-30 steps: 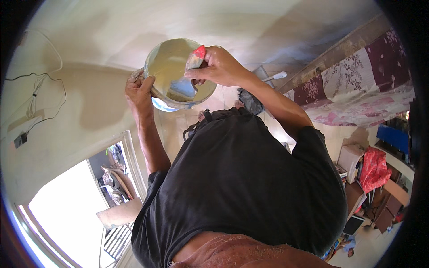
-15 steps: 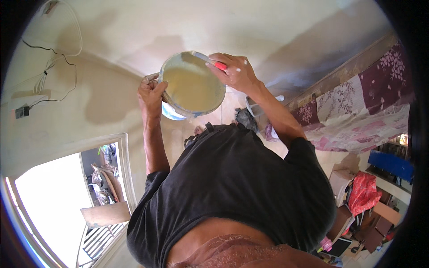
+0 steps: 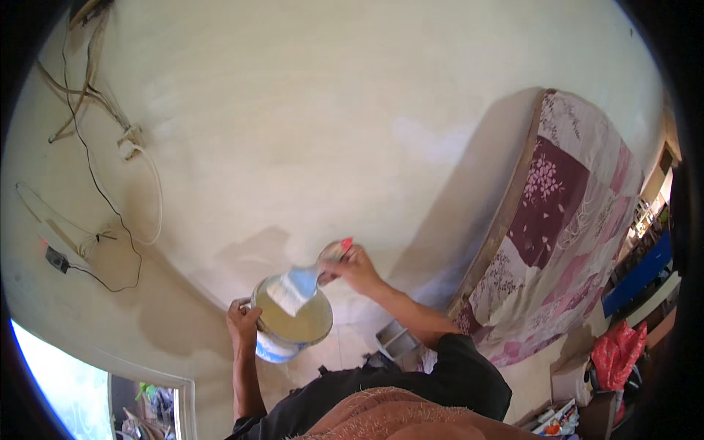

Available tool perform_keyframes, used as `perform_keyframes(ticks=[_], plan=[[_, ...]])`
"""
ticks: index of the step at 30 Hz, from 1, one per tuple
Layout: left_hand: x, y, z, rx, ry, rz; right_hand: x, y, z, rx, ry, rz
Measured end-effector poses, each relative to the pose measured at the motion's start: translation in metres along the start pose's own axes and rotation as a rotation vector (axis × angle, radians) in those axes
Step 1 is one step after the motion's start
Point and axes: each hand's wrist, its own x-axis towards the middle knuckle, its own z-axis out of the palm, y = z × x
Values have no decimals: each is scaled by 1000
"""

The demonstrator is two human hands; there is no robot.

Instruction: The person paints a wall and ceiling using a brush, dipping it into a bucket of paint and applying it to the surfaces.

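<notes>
My left hand point(image 3: 243, 321) is closed on the left rim of a white and blue bucket point(image 3: 277, 350), its thumb over the edge. Pale yellowish paint point(image 3: 306, 323) lies inside. Held in my right hand point(image 3: 353, 270) is a wide paintbrush point(image 3: 299, 283), its red handle end sticking up past the fingers. The brush's pale, paint-covered bristles hang over the bucket's opening, tilted down to the left, above the paint. Motion blurs the right fingers a little.
A cream wall point(image 3: 315, 147) rises ahead. At left are a socket with a plug point(image 3: 128, 149), loose cables and a black adapter point(image 3: 56, 259). A mattress in patterned maroon and white cloth point(image 3: 550, 220) leans at right. A grey container point(image 3: 398, 341) stands on the floor.
The view has tipped up toward the wall, so the bucket appears lower. The brush has come up out of the bucket, and its bristles now show above the paint. My left hand keeps its grip.
</notes>
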Motion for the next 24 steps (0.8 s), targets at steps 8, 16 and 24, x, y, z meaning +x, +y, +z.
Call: perform_keyframes(ticks=[8,16,24], plan=[[-13,-2,-25,-56,119,-10,118,-283,-31,-125,418,-1042],[-17,-25,-44,-105,207,39,205,-510,-31,-5,332,-1377],[-17,-36,-63,-96,319,49,247,-593,19,36,304,-1468]])
